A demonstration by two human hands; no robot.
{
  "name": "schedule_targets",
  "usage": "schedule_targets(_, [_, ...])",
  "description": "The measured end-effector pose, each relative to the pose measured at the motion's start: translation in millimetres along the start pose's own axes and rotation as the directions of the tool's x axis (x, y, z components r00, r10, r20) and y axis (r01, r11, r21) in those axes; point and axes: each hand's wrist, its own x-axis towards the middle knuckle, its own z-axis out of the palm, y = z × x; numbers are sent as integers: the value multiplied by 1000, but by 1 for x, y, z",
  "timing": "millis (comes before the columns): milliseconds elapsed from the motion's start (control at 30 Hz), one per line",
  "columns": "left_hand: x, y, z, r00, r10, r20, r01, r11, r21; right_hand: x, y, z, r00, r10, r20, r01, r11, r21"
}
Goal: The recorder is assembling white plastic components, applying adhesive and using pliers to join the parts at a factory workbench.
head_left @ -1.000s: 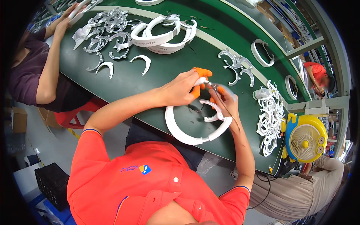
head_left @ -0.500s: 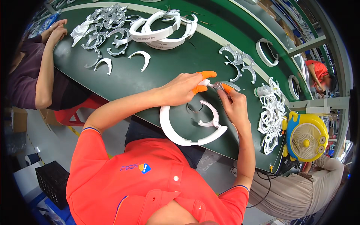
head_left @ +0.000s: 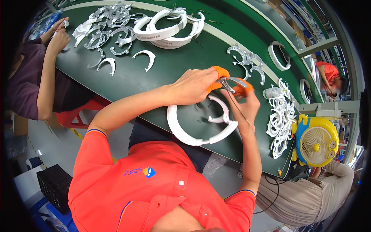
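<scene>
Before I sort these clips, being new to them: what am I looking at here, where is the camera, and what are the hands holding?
The camera sits on a person's head and looks down, so their own arms enter from below; the wide lens bends straight edges. No machine: two bare hands with orange fingertip covers. The left hand and right hand together hold a small metal part above a large white C-shaped band on the green table. Piles of white and silvery curved pieces lie around, a yellow fan stands on the right, and another person's hands work at upper left.

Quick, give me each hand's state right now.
Left hand: closed on the small silver part, orange finger cots on.
Right hand: fingertips pinch the same part.
</scene>
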Motion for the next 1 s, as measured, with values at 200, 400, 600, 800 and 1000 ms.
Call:
schedule_targets(200, [4, 3, -3, 998, -61, 10, 62, 997, -42, 8, 13, -12, 774, -633, -1, 632, 774, -33])
schedule_targets(400, [4, -3, -5, 994, -97, 54, 100, 994, -48, 23, 10, -22, 672, -688, 274, 715, 700, 3])
schedule_targets(600, [5, -1, -4, 991, -108, 81, 109, 994, -10, 20, 24, -10, 657, -749, 86, 753, 655, -54])
schedule_targets(800, [7, 2, 0, 995, -68, 77, 61, 994, 86, 25, 25, 4, 580, -807, -107, 737, 576, -353])
schedule_targets(1000, [8, 3, -1, 995, -101, 18, 99, 992, 82, 18, 20, 14, 704, -691, -164, 625, 712, -319])
